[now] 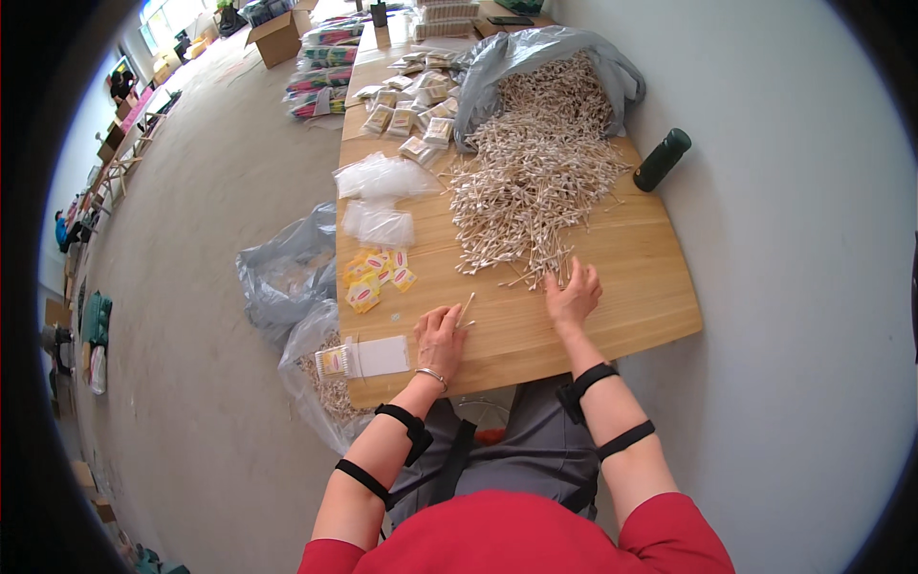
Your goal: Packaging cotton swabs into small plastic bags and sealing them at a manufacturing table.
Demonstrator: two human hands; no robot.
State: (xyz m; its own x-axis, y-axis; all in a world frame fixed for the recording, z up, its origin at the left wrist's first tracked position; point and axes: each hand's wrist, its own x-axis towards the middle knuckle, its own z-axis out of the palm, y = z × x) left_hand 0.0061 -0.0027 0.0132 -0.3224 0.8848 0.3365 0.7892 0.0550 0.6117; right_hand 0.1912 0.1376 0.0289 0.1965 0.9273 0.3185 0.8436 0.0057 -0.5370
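A large heap of cotton swabs with white tips spills from a grey plastic bag onto the wooden table. My left hand is closed near the front edge, and a few cotton swabs stick out from its fingers. At the near tip of the heap, my right hand has its thumb and fingers apart beside the swabs. Left of my left hand lies a white card, with a filled clear packet of swabs at its left end.
Yellow-and-white labels, empty clear bags and filled packets line the table's left side. A dark green bottle stands by the wall on the right. Plastic bags sit beside the table's left edge.
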